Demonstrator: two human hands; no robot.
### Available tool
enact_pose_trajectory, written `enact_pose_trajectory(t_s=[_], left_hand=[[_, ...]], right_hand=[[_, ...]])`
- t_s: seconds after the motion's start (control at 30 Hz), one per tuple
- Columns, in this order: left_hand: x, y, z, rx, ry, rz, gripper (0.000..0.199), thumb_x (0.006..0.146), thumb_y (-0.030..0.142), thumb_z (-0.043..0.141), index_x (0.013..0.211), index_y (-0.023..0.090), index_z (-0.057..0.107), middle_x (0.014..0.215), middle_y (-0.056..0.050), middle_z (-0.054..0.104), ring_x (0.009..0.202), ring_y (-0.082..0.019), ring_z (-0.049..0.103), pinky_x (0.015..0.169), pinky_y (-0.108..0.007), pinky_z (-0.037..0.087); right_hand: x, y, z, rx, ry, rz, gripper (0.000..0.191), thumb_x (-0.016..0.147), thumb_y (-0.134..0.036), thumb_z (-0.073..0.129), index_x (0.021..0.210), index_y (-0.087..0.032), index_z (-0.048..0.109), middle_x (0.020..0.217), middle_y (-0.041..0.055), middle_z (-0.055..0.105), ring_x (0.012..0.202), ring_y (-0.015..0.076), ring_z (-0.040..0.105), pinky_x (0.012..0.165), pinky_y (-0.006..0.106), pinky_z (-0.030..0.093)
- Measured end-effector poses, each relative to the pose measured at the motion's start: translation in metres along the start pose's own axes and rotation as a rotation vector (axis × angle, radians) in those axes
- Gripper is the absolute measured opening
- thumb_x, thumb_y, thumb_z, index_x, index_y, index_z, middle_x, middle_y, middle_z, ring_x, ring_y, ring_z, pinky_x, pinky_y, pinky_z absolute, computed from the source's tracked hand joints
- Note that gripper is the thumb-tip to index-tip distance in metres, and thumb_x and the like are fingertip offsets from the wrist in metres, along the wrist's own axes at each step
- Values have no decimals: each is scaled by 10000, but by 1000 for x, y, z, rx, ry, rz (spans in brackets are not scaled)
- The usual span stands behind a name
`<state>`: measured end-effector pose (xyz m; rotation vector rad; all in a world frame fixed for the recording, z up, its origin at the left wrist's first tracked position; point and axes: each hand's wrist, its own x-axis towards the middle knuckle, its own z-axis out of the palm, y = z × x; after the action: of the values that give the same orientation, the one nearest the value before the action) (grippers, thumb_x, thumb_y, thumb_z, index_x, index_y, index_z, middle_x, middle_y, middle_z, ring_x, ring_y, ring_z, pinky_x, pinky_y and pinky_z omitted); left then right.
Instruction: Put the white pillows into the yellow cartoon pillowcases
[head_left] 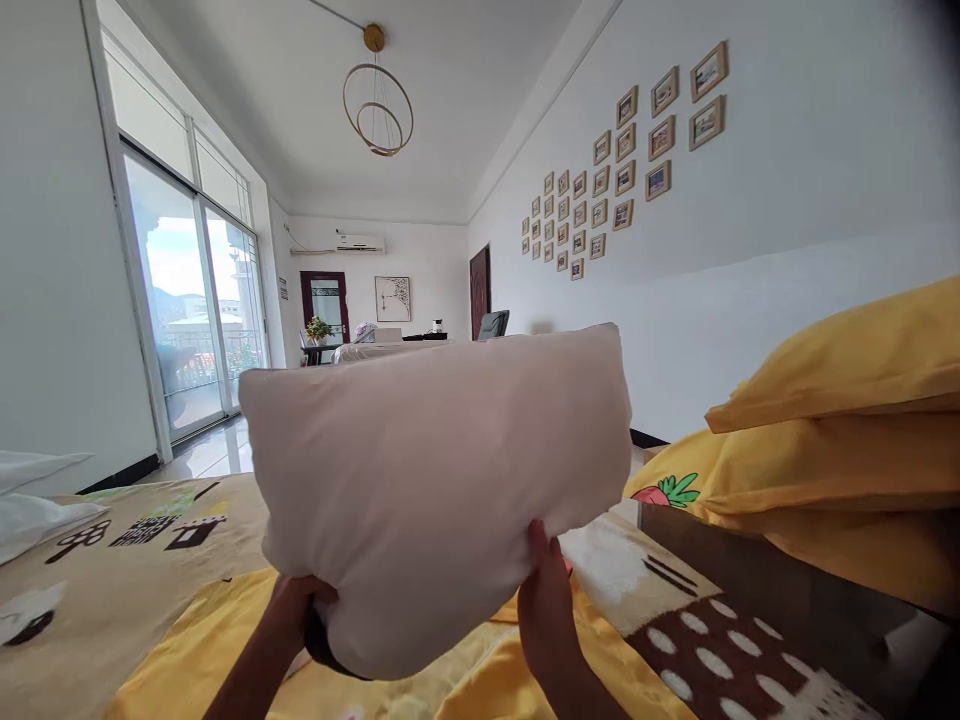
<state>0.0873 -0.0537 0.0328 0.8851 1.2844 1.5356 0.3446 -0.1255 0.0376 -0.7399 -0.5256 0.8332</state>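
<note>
A plump white pillow [442,470] without a pillowcase is held up in front of me, above the bed. My left hand [300,605] grips its lower left edge, thumb on the near face. At the lower right edge my right hand [546,585] pinches the fabric, its other fingers hidden behind the pillow. Below the pillow, a yellow cloth [202,640] lies spread and wrinkled on the patterned blanket [82,590]. What the cloth is I cannot tell, since the pillow covers much of it.
Yellow pillows [840,440] are stacked at the right, one with a printed radish-like design. White fabric [45,510] lies at the far left. Beyond the bed are a sliding glass door [195,290], a grey chair [493,324] and a wall with several picture frames [624,178].
</note>
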Motion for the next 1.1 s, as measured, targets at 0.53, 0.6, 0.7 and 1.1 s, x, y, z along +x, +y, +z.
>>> enact_pose_trajectory(t_s=[0.53,0.6,0.7,1.1], left_hand=[[-16,-56,26,397,-641,209,364,568,130,559,929,136,599,997,-58,652,987,-260,546,837,-321,455],[-6,-44,16,420,-730,202,410,508,74,586,912,132,629,976,-41,668,958,-253,557,816,-297,459],[9,-23,-11,578,-899,247,393,513,117,662,904,159,666,952,-12,686,921,-242,571,813,-292,453],[16,-20,-12,536,-489,457,775,585,359,769,1274,168,471,1219,-105,611,1088,-266,569,893,-343,454]], right_hand=[[21,-71,48,-1418,-646,-1255,612,868,-516,479,1384,-217,339,1309,124,520,1231,297,432,982,460,240],[30,-66,78,-1511,-706,-1196,522,906,-519,417,1318,-199,416,1162,115,609,1092,271,531,944,446,255],[45,-49,111,-1577,-719,-1143,508,892,-564,421,1202,-170,506,1047,111,648,976,257,567,930,431,261],[49,3,157,-1600,-740,-1308,397,833,-555,521,757,-166,541,749,67,618,725,204,543,789,340,316]])
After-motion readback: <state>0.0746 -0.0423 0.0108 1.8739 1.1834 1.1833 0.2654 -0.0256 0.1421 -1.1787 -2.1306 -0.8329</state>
